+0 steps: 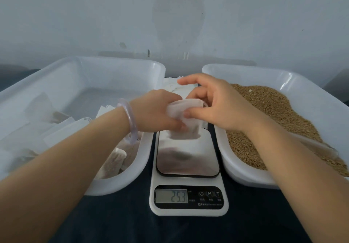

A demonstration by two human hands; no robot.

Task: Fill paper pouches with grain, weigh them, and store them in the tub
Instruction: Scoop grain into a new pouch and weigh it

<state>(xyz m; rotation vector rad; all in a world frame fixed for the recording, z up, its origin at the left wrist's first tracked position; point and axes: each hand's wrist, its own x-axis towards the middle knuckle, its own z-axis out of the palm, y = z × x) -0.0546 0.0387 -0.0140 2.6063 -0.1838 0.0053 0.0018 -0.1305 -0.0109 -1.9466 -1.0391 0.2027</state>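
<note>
A white paper pouch (186, 121) is held over the far end of the steel platform of a kitchen scale (187, 159), its bottom touching or just above the plate. My left hand (158, 110) grips the pouch's left side. My right hand (213, 101) pinches its top edge with thumb and fingers. The scale display (178, 196) reads about 25.3. Left of the scale stands a white tub (117, 184) holding several filled pouches (117, 159). Right of it a white tub (236, 171) holds brown grain (273, 114).
A stack of empty white pouches (172, 86) lies behind the scale between the two tubs. A clear plastic scoop (317, 146) rests in the grain under my right forearm. Everything stands on a dark cloth (132, 222) before a pale wall.
</note>
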